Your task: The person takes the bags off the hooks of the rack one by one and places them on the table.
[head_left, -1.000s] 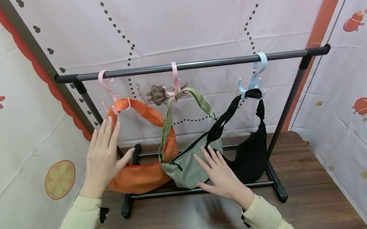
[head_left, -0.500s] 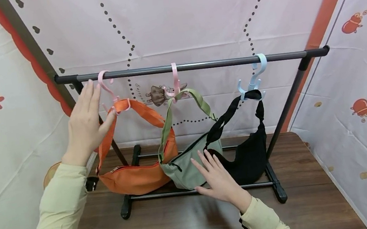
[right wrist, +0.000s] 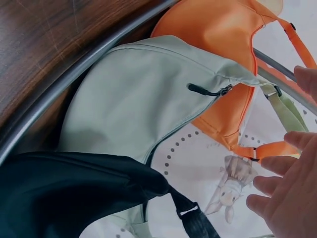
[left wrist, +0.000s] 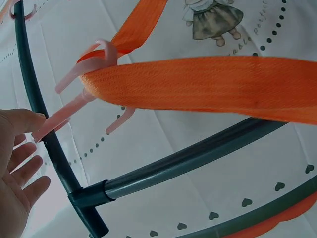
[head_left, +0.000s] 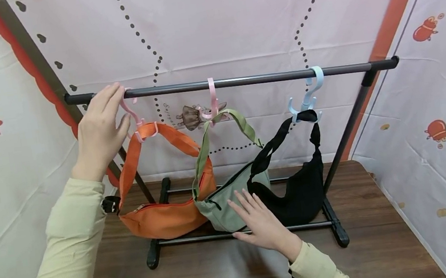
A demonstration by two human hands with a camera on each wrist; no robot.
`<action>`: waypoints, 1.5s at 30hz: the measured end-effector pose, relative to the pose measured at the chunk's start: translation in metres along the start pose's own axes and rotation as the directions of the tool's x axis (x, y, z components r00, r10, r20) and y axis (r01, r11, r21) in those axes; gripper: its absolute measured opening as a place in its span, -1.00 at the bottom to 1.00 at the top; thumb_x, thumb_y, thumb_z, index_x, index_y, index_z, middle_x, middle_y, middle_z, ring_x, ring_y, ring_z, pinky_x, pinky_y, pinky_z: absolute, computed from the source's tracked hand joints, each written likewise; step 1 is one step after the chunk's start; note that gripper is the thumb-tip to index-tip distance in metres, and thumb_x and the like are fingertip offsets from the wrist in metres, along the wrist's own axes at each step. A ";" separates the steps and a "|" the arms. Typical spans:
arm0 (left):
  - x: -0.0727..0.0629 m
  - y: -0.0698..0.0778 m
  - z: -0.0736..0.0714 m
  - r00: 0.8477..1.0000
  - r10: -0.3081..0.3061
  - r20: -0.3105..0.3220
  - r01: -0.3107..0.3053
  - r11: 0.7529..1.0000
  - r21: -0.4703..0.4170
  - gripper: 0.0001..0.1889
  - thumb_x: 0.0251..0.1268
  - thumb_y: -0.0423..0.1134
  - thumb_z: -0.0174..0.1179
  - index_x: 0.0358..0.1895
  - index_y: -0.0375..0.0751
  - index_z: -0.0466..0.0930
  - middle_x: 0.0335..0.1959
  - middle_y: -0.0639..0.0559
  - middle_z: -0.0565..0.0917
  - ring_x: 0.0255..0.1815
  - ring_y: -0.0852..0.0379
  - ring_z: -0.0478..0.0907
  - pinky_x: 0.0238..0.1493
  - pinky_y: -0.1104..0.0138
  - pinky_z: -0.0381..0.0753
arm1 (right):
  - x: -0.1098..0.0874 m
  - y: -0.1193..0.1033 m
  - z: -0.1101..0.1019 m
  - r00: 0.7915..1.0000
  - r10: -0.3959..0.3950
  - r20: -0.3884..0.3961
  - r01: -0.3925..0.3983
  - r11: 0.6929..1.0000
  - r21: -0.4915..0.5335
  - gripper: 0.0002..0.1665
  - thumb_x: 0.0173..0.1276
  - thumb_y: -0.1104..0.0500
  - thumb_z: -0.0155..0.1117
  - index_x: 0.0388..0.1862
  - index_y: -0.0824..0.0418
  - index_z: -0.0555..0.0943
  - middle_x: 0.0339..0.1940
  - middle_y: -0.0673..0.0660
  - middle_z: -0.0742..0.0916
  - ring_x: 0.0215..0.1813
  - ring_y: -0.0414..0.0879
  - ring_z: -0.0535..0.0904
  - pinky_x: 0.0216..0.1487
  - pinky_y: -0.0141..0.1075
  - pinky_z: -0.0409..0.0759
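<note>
The left hand is hovering at the left end of a long, black, round metal rail, just beside a glossy pink plastic hook. Its fingers are lying straight and close together in the head view, with the thumb standing apart; the left wrist view is showing the thumb tip at the hook's upper end, the fingers gripping nothing. Whether the skin is touching rail or hook, I cannot tell. From this hook an orange fabric crescent-shaped bag is hanging by its wide strap.

The right hand is holding its fingers outstretched and spread, thumb out to the side, in front of a sage-green crescent-shaped bag; it is gripping nothing, and contact is not clear. This bag is hanging from a second pink plastic hook, between the orange one and a black fabric bag.
</note>
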State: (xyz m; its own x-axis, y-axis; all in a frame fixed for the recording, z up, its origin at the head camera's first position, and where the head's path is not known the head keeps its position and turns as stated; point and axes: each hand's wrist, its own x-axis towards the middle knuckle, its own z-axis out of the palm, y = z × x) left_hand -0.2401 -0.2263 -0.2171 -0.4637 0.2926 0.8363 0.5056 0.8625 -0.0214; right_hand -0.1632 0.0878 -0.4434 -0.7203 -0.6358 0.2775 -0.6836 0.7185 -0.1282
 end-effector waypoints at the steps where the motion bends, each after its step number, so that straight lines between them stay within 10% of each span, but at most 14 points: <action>1: 0.002 0.000 -0.001 1.000 -0.004 0.002 0.004 1.000 -0.004 -0.51 0.06 -0.55 0.14 0.16 -0.39 0.41 0.17 -0.20 0.44 0.22 -0.11 0.32 0.26 0.17 0.27 | 0.001 -0.001 -0.001 1.000 -0.005 0.004 0.005 1.000 0.002 -0.12 0.24 -0.23 0.11 0.42 0.13 0.11 0.43 0.24 0.12 0.45 0.12 -0.10 0.36 0.03 0.02; 19: 0.007 -0.011 -0.006 0.998 -0.066 0.007 0.066 0.997 -0.026 -0.66 0.12 -0.49 0.14 0.01 -0.32 0.57 -0.05 -0.18 0.61 0.01 -0.12 0.50 0.00 0.04 0.47 | 0.036 -0.020 -0.019 0.986 -0.160 -0.053 0.156 0.985 -0.067 -0.27 0.29 -0.12 0.11 0.36 0.15 0.23 0.37 0.19 0.29 0.42 0.03 0.06 0.35 -0.09 0.12; 35: 0.011 -0.009 -0.005 0.990 -0.138 0.024 0.139 0.990 -0.026 -0.68 0.15 -0.45 0.14 0.01 -0.26 0.59 -0.06 -0.13 0.63 0.01 -0.09 0.51 -0.08 0.05 0.49 | 0.107 -0.030 -0.072 0.827 -0.407 -0.388 0.379 0.913 -0.151 -0.54 0.13 0.24 0.26 0.06 0.28 0.50 0.06 0.21 0.56 0.17 0.02 0.44 0.27 -0.26 0.28; 45: 0.010 -0.006 -0.004 0.988 -0.153 0.017 0.153 0.988 -0.010 -0.68 0.14 -0.44 0.16 0.01 -0.27 0.58 -0.05 -0.14 0.62 0.02 -0.09 0.51 -0.09 0.05 0.50 | 0.141 -0.029 -0.092 0.814 -0.372 -0.447 0.362 0.925 -0.112 -0.65 0.19 0.28 0.19 -0.01 0.29 0.54 -0.04 0.18 0.60 -0.02 -0.06 0.53 -0.09 -0.35 0.55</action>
State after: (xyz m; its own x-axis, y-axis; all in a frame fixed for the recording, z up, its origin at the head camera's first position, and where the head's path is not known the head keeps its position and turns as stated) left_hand -0.2455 -0.2302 -0.2063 -0.5477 0.1643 0.8204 0.4362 0.8928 0.1124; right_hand -0.2339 0.0037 -0.3126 -0.2789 -0.6588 0.6987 -0.8799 0.4668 0.0889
